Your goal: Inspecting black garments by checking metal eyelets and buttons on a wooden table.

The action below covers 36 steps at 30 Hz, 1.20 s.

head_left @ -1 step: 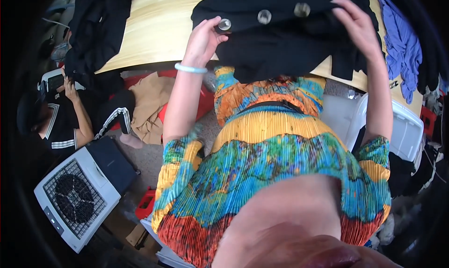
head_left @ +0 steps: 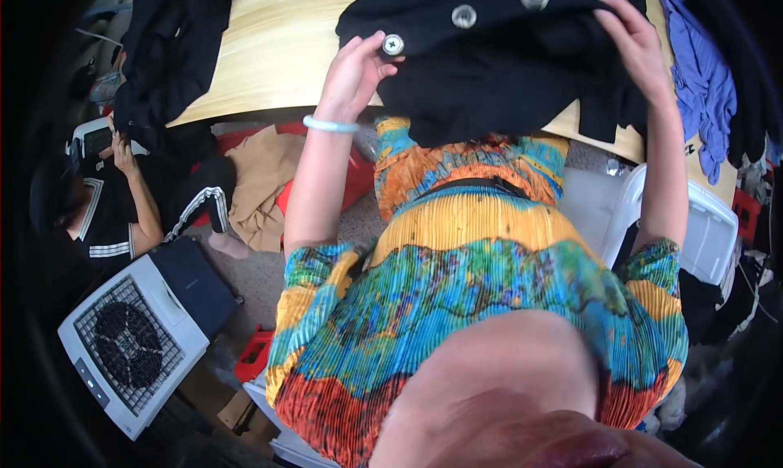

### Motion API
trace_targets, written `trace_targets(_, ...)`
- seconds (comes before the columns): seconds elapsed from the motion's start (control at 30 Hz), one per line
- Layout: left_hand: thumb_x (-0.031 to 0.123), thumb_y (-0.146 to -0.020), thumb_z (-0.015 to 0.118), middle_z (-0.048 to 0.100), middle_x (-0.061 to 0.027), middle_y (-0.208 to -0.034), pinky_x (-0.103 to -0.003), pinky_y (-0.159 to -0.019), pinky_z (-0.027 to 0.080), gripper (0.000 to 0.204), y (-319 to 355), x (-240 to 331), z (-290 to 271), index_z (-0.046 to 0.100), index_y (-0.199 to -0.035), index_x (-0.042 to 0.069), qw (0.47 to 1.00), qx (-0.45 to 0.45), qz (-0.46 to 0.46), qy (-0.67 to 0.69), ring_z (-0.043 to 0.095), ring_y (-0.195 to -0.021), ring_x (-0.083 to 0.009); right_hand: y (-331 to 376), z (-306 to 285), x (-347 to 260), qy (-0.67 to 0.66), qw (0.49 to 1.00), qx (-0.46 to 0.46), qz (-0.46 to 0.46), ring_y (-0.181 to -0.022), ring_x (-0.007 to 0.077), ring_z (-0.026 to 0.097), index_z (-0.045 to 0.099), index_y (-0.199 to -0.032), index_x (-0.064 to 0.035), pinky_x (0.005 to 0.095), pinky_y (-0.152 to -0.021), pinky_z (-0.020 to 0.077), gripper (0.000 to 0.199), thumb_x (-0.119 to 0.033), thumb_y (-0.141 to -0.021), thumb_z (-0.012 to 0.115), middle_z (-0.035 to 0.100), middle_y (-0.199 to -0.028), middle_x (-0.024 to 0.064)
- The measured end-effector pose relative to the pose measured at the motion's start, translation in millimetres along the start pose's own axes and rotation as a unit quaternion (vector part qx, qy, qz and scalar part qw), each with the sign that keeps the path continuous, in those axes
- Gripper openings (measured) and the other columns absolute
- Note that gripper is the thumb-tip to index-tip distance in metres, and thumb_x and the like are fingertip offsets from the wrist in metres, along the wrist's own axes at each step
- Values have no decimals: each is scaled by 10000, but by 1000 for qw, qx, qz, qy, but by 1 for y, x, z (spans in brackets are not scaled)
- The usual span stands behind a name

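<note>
A black garment [head_left: 506,68] with three large round grey buttons lies on the pale wooden table [head_left: 269,52], its lower part hanging over the near edge. My left hand [head_left: 355,72] pinches the garment's left edge beside the lowest button [head_left: 393,44]; a pale bangle [head_left: 330,125] circles that wrist. My right hand [head_left: 640,48] grips the cloth on the garment's right side, fingers curled into the folds.
More black clothes [head_left: 171,52] are heaped at the table's left, blue cloth [head_left: 701,84] at its right. Another person [head_left: 106,207] sits on the floor at left. A white fan unit [head_left: 130,354], tan cloth [head_left: 261,182] and a white plastic chair [head_left: 701,231] surround me.
</note>
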<state>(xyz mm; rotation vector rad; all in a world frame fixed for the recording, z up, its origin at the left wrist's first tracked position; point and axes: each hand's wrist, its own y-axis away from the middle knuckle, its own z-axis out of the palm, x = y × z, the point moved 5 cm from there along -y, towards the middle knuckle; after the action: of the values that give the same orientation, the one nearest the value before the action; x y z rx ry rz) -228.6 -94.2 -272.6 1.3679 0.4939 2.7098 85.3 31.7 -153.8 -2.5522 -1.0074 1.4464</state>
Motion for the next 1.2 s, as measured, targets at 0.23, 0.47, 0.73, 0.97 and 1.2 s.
trace_targets(0.23, 117, -887, 502, 621, -109, -871, -257, -571, 494, 91, 15, 9, 7, 537, -885, 34, 994, -78, 45, 54, 615, -772, -211, -20, -26, -4, 97, 995, 12, -27, -967, 123, 539, 578, -1069, -25, 212, -861, 382, 222, -80, -860, 529, 588, -1036, 32)
trace_targets(0.47, 153, -875, 529, 617, -118, -888, -257, -595, 526, 191, -40, -12, -16, 558, -936, -25, 999, -22, -29, 5, 626, -781, -232, 17, 103, -49, 255, 940, -126, -190, -904, 303, 542, 573, -973, -33, 348, -822, 438, 281, -26, -693, 597, 579, -921, 112)
trace_targets(0.73, 188, -877, 537, 591, -137, -865, -274, -585, 509, 237, -43, -30, -16, 515, -961, -33, 996, 39, -78, 30, 616, -693, -227, 128, 252, -53, 342, 783, -413, -315, -806, 184, 555, 607, -837, -51, 302, -676, 410, 179, -159, -715, 533, 580, -812, 59)
trace_targets(0.97, 160, -844, 589, 621, -105, -777, -261, -539, 515, 173, -26, -6, -2, 587, -848, -12, 999, -1, -17, 36, 612, -631, -203, 90, 223, -82, 47, 895, -402, -186, -742, 321, 583, 574, -862, -14, 404, -690, 469, 160, -67, -713, 543, 599, -765, 149)
trace_targets(1.2, 207, -829, 610, 628, -83, -828, -243, -640, 487, 207, -12, -30, 14, 609, -861, 2, 997, 57, -44, -27, 594, -679, -151, 16, 179, -22, -147, 951, -232, 138, -788, 78, 550, 576, -1052, -23, 220, -717, 437, 265, -139, -814, 569, 612, -869, 29)
